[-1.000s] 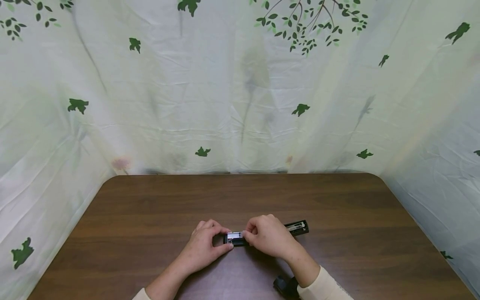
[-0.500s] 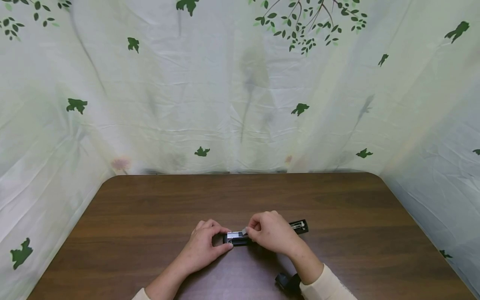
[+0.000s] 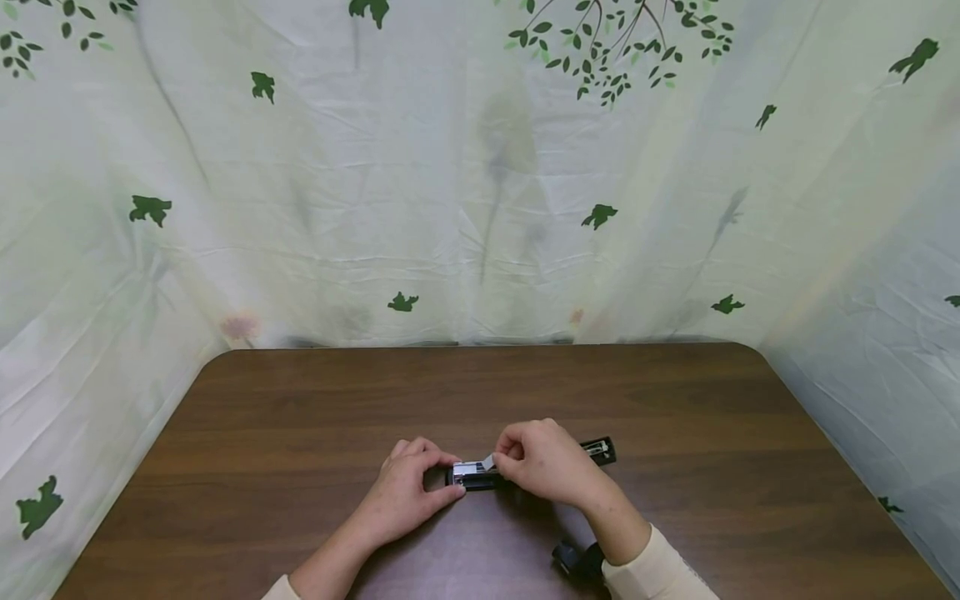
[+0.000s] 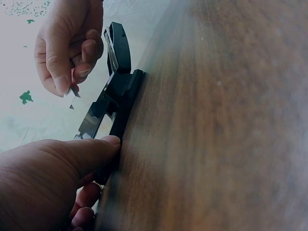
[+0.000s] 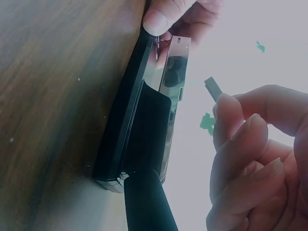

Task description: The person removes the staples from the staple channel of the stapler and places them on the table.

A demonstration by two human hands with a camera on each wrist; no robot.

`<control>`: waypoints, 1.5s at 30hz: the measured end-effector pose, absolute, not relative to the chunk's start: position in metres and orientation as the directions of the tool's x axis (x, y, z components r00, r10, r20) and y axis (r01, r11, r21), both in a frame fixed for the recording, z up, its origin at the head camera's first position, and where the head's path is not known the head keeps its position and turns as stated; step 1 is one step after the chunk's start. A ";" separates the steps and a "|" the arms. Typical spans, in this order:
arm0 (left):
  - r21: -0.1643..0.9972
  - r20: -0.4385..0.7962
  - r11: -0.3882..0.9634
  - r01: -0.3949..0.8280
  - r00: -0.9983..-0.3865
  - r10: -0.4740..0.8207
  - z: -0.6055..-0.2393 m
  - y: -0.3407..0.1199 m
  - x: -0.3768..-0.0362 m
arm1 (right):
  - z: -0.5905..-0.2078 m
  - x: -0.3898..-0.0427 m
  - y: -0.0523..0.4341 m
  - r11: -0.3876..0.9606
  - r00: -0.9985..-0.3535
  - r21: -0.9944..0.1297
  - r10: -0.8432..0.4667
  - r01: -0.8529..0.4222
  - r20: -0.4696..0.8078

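Observation:
A black stapler [image 3: 474, 482] lies on the table with its top cover swung back to the right and its metal magazine [image 5: 175, 70] exposed. My left hand [image 3: 412, 483] grips the stapler's left end between thumb and fingers, as the left wrist view also shows. My right hand [image 3: 551, 467] pinches a short grey strip of staples [image 5: 213, 89] between thumb and forefinger. This strip hangs just above the magazine, apart from it. In the right wrist view, the other fingers of that hand curl inward. The raised cover [image 3: 600, 451] is partly hidden behind the right hand.
The brown wooden table [image 3: 315, 400] has rounded far corners. A pale curtain [image 3: 450, 183] with printed leaves hangs behind it and along both sides. A black device [image 3: 576, 560] sits at my right wrist, close to the cream sleeve.
My right hand has lifted slightly up and to the right from the magazine, bringing the staple strip into view. The left hand and the stapler have stayed in place.

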State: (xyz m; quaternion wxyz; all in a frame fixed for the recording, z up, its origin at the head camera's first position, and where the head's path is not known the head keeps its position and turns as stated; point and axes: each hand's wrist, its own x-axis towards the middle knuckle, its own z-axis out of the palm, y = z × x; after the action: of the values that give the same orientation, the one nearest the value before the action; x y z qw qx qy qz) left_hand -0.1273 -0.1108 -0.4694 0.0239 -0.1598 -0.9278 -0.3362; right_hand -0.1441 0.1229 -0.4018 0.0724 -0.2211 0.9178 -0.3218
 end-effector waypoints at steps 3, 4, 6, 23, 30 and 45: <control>0.618 0.154 0.721 0.314 -0.947 0.281 -0.469 -0.111 -0.127 | -0.401 -0.144 0.122 0.688 -0.884 -0.622 -0.468 -0.374 0.015; 0.617 0.156 0.721 0.315 -0.947 0.280 -0.469 -0.111 -0.127 | -0.401 -0.143 0.122 0.685 -0.881 -0.621 -0.473 -0.381 0.019; 0.613 0.160 0.723 0.318 -0.947 0.280 -0.469 -0.111 -0.128 | -0.401 -0.142 0.122 0.677 -0.873 -0.621 -0.487 -0.395 0.023; 0.622 0.145 0.720 0.307 -0.949 0.279 -0.470 -0.112 -0.128 | -0.405 -0.135 0.113 0.626 -0.798 -0.635 -0.602 -0.453 -0.024; 0.620 0.147 0.721 0.308 -0.949 0.278 -0.470 -0.111 -0.128 | -0.407 -0.132 0.109 0.617 -0.775 -0.633 -0.631 -0.469 -0.041; 0.614 0.160 0.723 0.316 -0.947 0.278 -0.469 -0.111 -0.126 | -0.410 -0.127 0.101 0.649 -0.741 -0.566 -0.665 -0.508 -0.097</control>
State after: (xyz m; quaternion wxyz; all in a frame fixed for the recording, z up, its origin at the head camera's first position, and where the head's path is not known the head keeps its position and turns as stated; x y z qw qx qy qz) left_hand -0.1264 -0.1108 -0.4689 0.0283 -0.1602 -0.9278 -0.3357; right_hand -0.1268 0.1014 -0.4103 0.1496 -0.3275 0.8956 -0.2614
